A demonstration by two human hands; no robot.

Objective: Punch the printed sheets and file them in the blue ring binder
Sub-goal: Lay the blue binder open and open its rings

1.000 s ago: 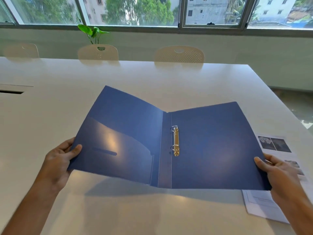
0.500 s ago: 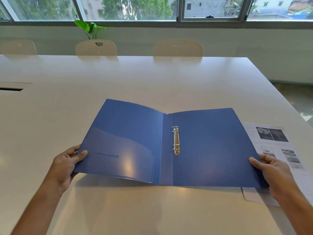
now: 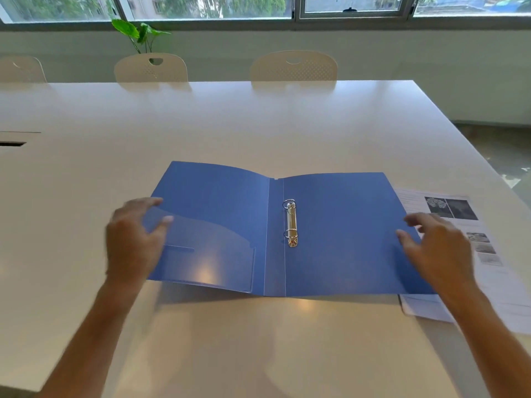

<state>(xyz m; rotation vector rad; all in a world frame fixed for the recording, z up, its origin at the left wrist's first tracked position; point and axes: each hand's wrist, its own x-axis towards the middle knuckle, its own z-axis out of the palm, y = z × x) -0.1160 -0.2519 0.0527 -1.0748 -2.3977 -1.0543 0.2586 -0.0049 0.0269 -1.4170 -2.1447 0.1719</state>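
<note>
Blue ring binder (image 3: pixel 339 234) lies open, inside up, on the white table (image 3: pixel 258 124), near the front edge. Two-ring metal mechanism (image 3: pixel 291 224) sits just right of the spine, rings closed, no sheets on them. Clear pocket (image 3: pixel 212 251) on the inside of the left cover, lower half.

Printed sheets (image 3: pixel 471 239) lie flat just right of the binder; the binder's right cover overlaps their left edge. Grey photo prints visible on the top sheet; text too small to read.

Left hand (image 3: pixel 133 239) over the left cover's outer edge, fingers spread and loosely extended, holding nothing; contact with the cover cannot be told (motion blur). Right hand (image 3: pixel 439 248) over the right cover's outer edge, fingers spread wide, holding nothing; also blurred.

Beyond the far table edge: three cream chairs (image 3: pixel 293 67), a green plant (image 3: pixel 138 33), windows above.
</note>
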